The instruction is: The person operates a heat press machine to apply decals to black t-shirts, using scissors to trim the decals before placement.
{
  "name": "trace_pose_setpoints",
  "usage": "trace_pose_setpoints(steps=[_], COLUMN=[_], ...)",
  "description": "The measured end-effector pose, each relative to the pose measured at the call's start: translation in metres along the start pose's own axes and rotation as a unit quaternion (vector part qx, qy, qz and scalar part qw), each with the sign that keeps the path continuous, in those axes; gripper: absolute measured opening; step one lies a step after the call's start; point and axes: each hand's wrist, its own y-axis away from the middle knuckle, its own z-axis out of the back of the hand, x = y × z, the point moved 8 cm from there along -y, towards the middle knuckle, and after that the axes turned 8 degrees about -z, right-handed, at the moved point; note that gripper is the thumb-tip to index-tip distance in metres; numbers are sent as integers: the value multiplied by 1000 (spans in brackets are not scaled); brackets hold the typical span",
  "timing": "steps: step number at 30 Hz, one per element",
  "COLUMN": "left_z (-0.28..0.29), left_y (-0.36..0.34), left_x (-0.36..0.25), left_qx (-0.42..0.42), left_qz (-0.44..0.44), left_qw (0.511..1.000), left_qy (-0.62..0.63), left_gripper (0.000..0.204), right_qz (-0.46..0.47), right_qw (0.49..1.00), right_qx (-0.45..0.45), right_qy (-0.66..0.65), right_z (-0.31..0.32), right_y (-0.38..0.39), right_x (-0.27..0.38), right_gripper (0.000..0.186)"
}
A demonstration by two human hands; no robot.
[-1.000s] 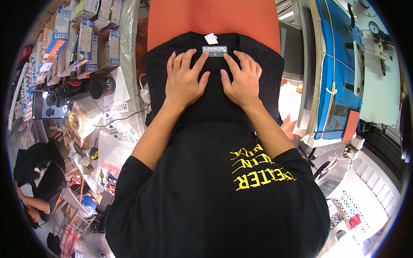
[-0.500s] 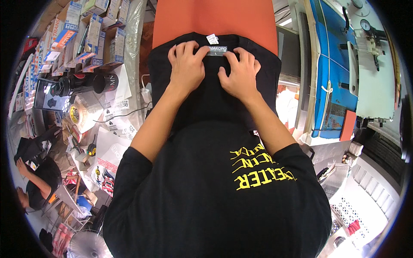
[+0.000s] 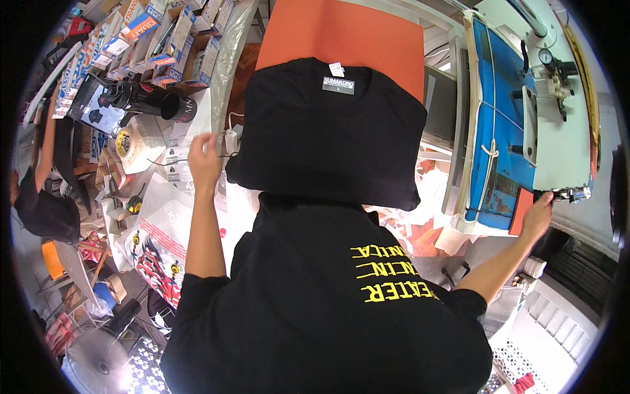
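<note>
Black shirt (image 3: 328,141) between both hands.

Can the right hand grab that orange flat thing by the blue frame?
Probably yes: the right hand is already at the orange flat block beside the blue screen frame, with nothing between them.

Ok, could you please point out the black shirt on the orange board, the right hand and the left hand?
black shirt (image 3: 328,141): head view, middle of its chest.
right hand (image 3: 538,217): head view, back of the hand.
left hand (image 3: 205,161): head view, back of the hand.

Black short-sleeved shirt (image 3: 315,308) (yellow lettering), bare forearms.
</note>
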Motion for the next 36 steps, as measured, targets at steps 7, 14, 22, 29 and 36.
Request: trace_pose_setpoints(steps=[7,14,22,29,36], left_z=[0,-4,-76,-98,-101], left_y=[103,151,258,295,259], left_x=[18,33,129,129,148], left_qx=[12,37,281,398,411], left_qz=[102,98,215,246,178], left_qw=[995,994,935,884,894], left_qy=[2,1,-34,15,-1], left_gripper=[15,16,35,28,28], right_qz=[3,70,311,381,390], right_qw=[998,996,920,850,841], right_qx=[12,19,-67,-135,-131], right_qy=[-57,-60,-230,-339,-352], right_z=[10,38,78,125,144], right_y=[25,79,209,274,336], right_x=[46,75,149,212,260], right_gripper=[77,77,48,118,116])
